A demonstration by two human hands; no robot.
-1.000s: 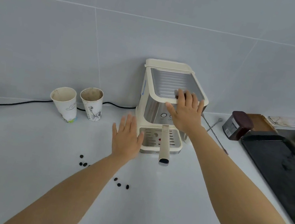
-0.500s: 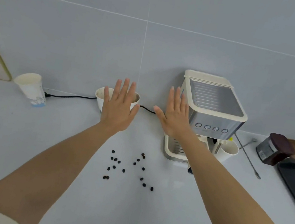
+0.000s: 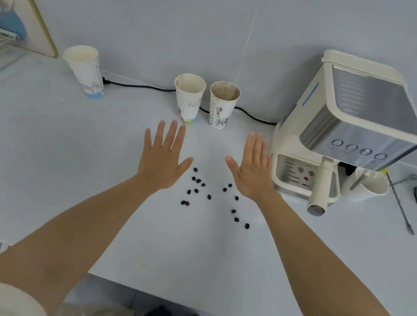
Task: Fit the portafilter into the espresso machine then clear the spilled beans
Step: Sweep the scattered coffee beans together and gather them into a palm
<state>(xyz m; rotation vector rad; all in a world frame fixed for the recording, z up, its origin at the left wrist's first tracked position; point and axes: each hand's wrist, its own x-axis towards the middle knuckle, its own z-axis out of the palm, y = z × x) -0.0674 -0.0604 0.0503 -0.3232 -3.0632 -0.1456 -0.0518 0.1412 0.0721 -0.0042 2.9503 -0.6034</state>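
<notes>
Hovering flat and empty over the table (image 3: 36,156), both hands are spread wide, palms down: the left hand (image 3: 164,157) at about 10 o'clock of the spilled beans (image 3: 199,184), the right hand (image 3: 253,171) at about 2 o'clock of them. A second ago the right hand rested on the espresso machine (image 3: 355,132); it has since left it, and the portafilter (image 3: 321,187) now sits locked under the machine, its handle pointing toward the person. So the fitting step looks done and clearing has begun. The beans lie scattered between and just nearer than the two hands, none touched yet. Farther out, at 12 o'clock, stand two paper cups (image 3: 203,101); a third cup (image 3: 86,71) stands at 10 o'clock.
</notes>
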